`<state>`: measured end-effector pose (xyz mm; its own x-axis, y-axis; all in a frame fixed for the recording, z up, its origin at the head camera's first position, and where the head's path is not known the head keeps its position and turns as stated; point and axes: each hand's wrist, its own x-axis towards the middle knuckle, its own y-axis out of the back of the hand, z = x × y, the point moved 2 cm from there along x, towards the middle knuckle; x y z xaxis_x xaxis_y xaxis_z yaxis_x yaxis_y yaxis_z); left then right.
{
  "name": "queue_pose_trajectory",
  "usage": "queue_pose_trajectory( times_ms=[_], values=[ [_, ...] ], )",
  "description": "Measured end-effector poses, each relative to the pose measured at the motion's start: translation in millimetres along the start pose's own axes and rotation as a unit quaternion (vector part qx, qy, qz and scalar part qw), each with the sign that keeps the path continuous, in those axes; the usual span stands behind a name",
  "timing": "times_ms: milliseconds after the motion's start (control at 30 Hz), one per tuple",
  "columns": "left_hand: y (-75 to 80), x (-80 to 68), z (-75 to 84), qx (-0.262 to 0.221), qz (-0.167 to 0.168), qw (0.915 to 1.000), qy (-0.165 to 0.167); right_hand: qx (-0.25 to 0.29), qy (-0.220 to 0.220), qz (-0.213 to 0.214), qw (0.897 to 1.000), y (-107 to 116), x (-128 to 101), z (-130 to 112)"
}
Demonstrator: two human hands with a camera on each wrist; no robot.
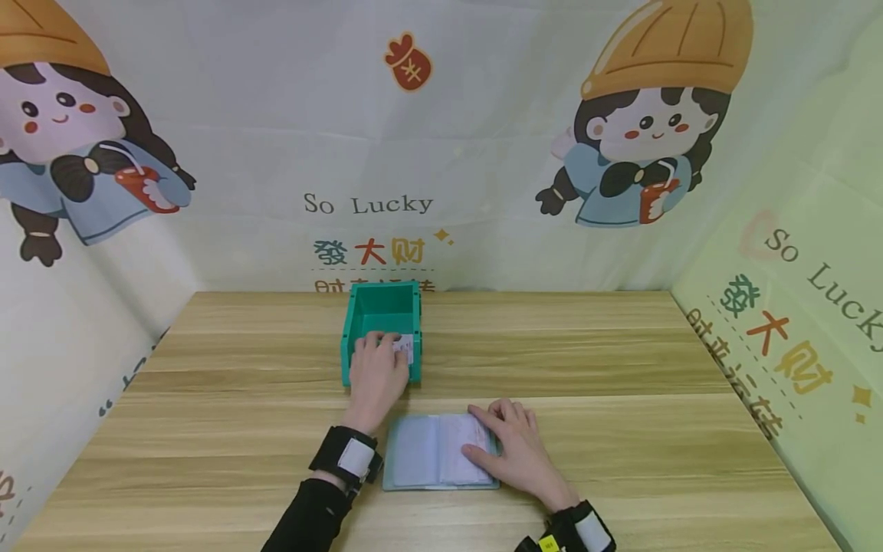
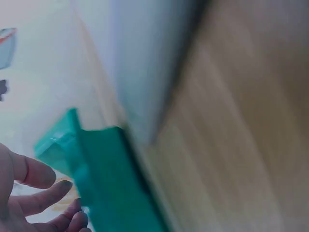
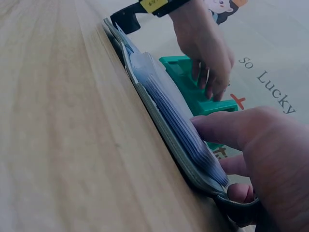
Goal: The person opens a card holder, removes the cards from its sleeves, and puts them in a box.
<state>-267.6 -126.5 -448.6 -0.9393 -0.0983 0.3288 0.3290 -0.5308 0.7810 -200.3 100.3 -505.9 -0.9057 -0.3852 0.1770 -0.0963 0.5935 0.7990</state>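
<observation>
My left hand (image 1: 378, 376) reaches over the near wall of a green plastic bin (image 1: 346, 337), fingers bent down inside it. Beside those fingertips lies a small pale printed card (image 1: 404, 349). In the left wrist view the fingers and thumb of that hand (image 2: 41, 193) are spread apart, with the bin (image 2: 116, 193) alongside. A small booklet (image 1: 414, 452) with a blue-green cover and clear, sleeve-like pages lies spread on the table. My right hand (image 1: 517, 452) rests on its right page, thumb on the page stack (image 3: 178, 121) and other fingers near the cover's edge.
The wood-grain table (image 1: 586, 353) runs back to a printed cloth backdrop (image 1: 483, 153), which also closes off both sides. The bin stands behind the booklet, slightly left. Black wrist straps (image 1: 347, 458) circle both wrists.
</observation>
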Motion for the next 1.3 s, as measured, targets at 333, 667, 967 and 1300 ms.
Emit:
queue_pose_trajectory(
  times_ms=[333, 667, 967, 1300],
  values=[
    [6.8, -54.5, 18.8, -0.126, -0.133, 0.983, -0.012, 0.025, -0.006, 0.019, 1.0, 0, 0, 0],
    [-0.3, -72.6, 11.3, -0.167, -0.252, 0.9532, 0.004, 0.064, -0.015, 0.047, 0.997, 1, -1, 1],
    [-3.4, -74.2, 9.3, -0.175, -0.277, 0.9447, -0.006, 0.129, 0.114, 0.106, 0.979, 0, -5, 5],
    [-4.1, -77.0, 15.9, -0.17, -0.276, 0.9458, 0.01, 0.116, 0.154, 0.068, 0.979, 1, -8, 2]
  ],
)
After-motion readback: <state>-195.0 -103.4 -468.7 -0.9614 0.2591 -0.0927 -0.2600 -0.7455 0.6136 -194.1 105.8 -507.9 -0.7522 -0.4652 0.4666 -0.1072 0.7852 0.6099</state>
